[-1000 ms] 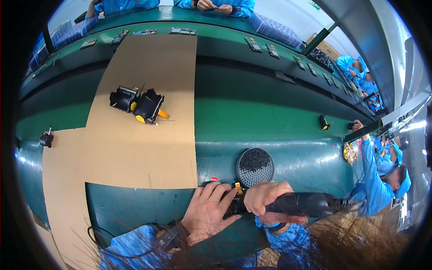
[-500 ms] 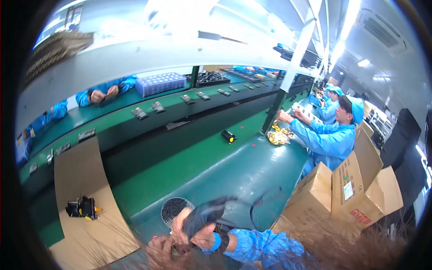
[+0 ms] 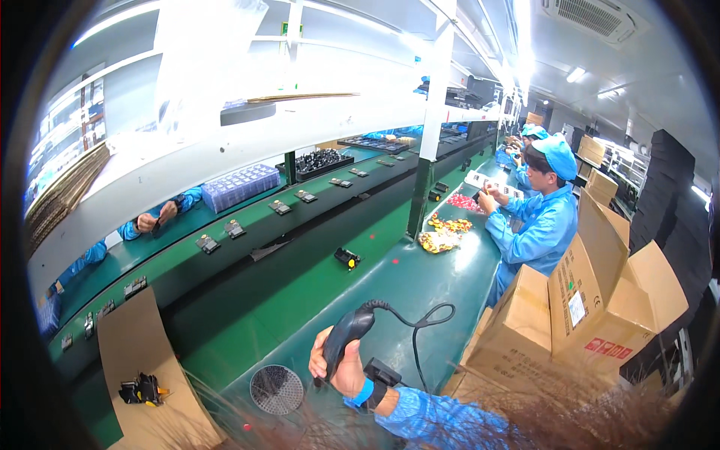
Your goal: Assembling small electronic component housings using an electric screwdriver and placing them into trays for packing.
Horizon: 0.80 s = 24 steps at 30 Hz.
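My right hand (image 3: 339,367) grips the black scanner (image 3: 346,335) — fingers wrapped tight round its handle — above the green bench (image 3: 420,285); cord (image 3: 420,326) loops right.

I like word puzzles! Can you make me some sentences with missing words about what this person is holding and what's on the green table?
1. The right hand holds a dark handheld tool with a black ____ trailing from it.
2. The round mesh disc lies on the ____ table.
3. The small black and yellow part rests on a sheet of ____.
4. The stacked boxes are made of brown ____.

Missing words: cable; green; cardboard; cardboard
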Each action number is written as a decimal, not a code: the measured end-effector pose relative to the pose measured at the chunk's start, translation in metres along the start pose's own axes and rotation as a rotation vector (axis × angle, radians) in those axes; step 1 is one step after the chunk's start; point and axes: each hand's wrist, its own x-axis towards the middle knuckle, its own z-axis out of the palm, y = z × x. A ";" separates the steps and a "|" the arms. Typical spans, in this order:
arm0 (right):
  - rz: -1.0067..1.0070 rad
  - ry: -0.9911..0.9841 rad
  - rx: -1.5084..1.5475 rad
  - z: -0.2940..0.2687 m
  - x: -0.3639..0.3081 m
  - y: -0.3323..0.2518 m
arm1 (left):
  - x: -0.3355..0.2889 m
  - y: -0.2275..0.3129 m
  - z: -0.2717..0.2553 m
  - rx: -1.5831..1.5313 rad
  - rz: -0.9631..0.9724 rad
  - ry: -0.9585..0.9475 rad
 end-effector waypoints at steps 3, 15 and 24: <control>0.059 -0.046 0.020 0.005 -0.002 0.004 | -0.023 -0.027 0.060 -0.079 0.000 -0.142; -0.008 0.027 0.107 -0.009 -0.005 -0.007 | -0.088 -0.083 0.013 -0.563 -0.191 0.404; -0.013 -0.103 0.076 0.024 0.004 0.016 | -0.267 -0.350 0.098 -0.185 -1.037 0.774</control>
